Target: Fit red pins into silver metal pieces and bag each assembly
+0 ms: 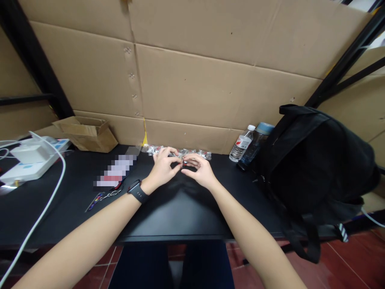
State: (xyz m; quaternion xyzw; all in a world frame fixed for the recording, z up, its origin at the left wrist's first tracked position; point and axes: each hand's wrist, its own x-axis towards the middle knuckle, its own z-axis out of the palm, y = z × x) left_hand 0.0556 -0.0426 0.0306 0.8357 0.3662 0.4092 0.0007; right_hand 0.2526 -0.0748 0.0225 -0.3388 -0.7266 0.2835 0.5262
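Above the middle of the black table, my left hand (164,167) and my right hand (199,171) meet at the fingertips. Between them is a small dark object (183,163) with a bit of red, too small to name. The thumb and fingers of both hands pinch it from either side. Just behind the hands, a row of small clear plastic packets (197,153) lies along the foot of the cardboard wall; my left hand partly covers it. A dark watch (137,191) is on my left wrist.
A black backpack (313,164) fills the right side, beside a clear water bottle (240,145) and a blue-lidded bottle (255,142). At left are an open cardboard box (87,134), a white power strip (33,166) with cables, and a keychain (100,197). Cardboard (192,88) walls the back.
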